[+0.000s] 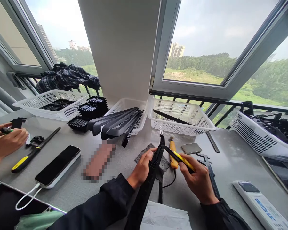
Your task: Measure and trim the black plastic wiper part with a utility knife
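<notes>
— What takes up the most room here?

— The grey counter under the windows. Along its back edge stand white baskets: a left basket with flat black parts, a middle basket with long dark strips poking out over its rim, and a right basket with one thin black strip lying in it. A stack of black toothed parts sits between the left and middle baskets.

— And the long piece up front?

— That is the long black strip, standing tilted from the bottom edge of the view up toward the middle, above a grey cloth. The left hand has its fingers wrapped round the strip near its upper end.

— The other hand?

— The right hand has its fingers closed on a yellow-and-black knife, whose tip meets the strip's top end.

— Anything smaller nearby?

— A phone on a white power bank lies to the left, cable attached. A yellow-handled tool lies beside it. A remote control lies at far right. At the left edge, another person's hands hold a small dark object.
</notes>
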The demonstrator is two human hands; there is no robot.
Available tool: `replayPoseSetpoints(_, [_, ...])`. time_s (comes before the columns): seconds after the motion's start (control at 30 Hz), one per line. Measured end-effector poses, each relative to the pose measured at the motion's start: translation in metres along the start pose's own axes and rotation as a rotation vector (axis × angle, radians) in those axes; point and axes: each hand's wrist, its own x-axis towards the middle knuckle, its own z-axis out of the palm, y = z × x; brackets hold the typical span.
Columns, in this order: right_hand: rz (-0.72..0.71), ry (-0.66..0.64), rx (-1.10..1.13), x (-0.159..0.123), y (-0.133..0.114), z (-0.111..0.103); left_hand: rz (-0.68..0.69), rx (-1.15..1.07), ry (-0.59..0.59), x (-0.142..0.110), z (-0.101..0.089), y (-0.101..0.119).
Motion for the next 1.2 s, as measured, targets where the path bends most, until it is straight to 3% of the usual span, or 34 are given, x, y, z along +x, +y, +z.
replayPoseSetpoints(0.17, [-0.142,-0.09,0.051,-0.009,-0.01,0.006,0.01,0.023,0.139,0.003,-0.004,-0.003])
replayPoseSetpoints(0.33, [-0.263,-0.104,0.025,-0.012,-0.017,0.011,-0.072,-0.101,0.029,0.004,-0.004,-0.009])
replayPoseSetpoints(0.47, [-0.325,-0.127,0.013,-0.014,-0.019,0.014,-0.054,-0.169,-0.013,0.004,-0.004,-0.009])
replayPoseSetpoints(1.2, [-0.34,-0.142,-0.02,-0.016,-0.015,0.017,-0.04,-0.172,0.011,0.004,-0.005,-0.008])
